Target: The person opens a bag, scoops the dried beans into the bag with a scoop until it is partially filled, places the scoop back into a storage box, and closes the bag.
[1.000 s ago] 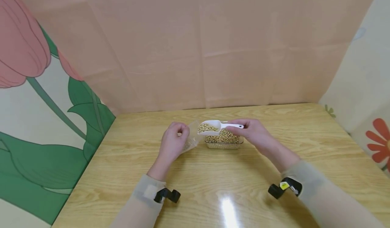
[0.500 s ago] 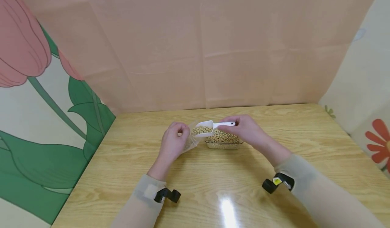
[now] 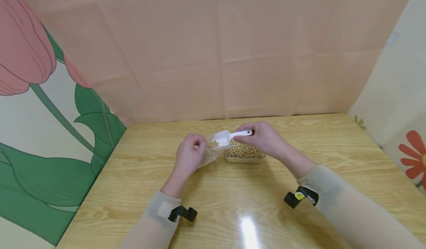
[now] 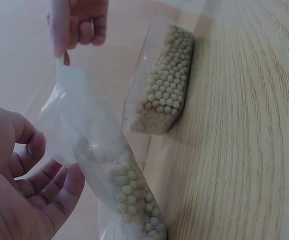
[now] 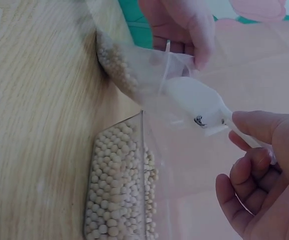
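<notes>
My left hand (image 3: 190,153) pinches the upper edge of a clear plastic bag (image 4: 97,132), keeping its mouth spread. Pale round beans (image 4: 137,202) fill the bag's lower part. In my right hand (image 3: 264,138), thumb and fingers grip the handle of a white scoop (image 3: 222,138). The scoop tilts down to the left with its front inside the bag's mouth, and a few beans show at its lip in the head view. Just behind and right of the bag, a clear plastic box (image 5: 143,150) heaped with the same beans stands on the table, partly under my right hand.
The wood-grain table (image 3: 233,201) reaches back to a pink cloth-like backdrop (image 3: 219,56). Painted flowers cover the wall at left, and a red flower (image 3: 414,153) shows at right. Each sleeve carries a black wrist camera (image 3: 182,213).
My right hand has moved left with the scoop, into the bag's mouth, and tipped it. Most of the beans have left the scoop. My left hand stays in place.
</notes>
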A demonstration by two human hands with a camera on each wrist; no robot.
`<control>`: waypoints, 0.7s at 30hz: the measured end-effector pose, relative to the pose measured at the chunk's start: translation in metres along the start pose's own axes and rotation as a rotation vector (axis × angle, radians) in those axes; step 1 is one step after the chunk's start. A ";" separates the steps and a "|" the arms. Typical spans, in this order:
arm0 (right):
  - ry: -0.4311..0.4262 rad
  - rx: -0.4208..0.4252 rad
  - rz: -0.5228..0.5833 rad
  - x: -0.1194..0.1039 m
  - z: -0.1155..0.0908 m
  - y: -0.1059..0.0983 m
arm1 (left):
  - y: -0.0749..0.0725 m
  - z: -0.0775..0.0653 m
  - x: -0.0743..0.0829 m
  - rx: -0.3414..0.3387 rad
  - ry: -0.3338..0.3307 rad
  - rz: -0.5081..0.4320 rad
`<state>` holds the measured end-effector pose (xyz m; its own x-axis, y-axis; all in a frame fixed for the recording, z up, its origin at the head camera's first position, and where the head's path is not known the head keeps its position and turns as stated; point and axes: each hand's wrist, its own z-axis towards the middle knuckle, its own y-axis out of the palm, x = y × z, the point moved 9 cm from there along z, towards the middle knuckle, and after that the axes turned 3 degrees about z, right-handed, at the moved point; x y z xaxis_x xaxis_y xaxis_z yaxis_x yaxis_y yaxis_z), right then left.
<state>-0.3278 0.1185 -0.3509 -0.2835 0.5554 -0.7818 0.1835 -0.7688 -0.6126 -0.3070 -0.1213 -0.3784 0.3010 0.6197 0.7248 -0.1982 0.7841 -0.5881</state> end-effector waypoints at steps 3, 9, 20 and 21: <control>-0.032 0.004 -0.018 -0.007 0.000 -0.001 | -0.001 0.000 0.001 0.013 0.012 0.006; -0.049 0.007 -0.041 -0.012 0.000 -0.001 | -0.001 0.000 -0.001 0.019 0.003 0.007; 0.001 0.012 -0.007 -0.004 -0.010 -0.013 | -0.002 0.000 0.000 0.010 -0.010 0.005; 0.006 0.015 -0.001 -0.003 -0.011 -0.015 | -0.003 0.000 0.000 0.011 -0.008 0.003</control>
<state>-0.3189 0.1319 -0.3405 -0.2776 0.5581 -0.7820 0.1694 -0.7728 -0.6116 -0.3061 -0.1235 -0.3766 0.2925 0.6223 0.7260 -0.2093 0.7825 -0.5864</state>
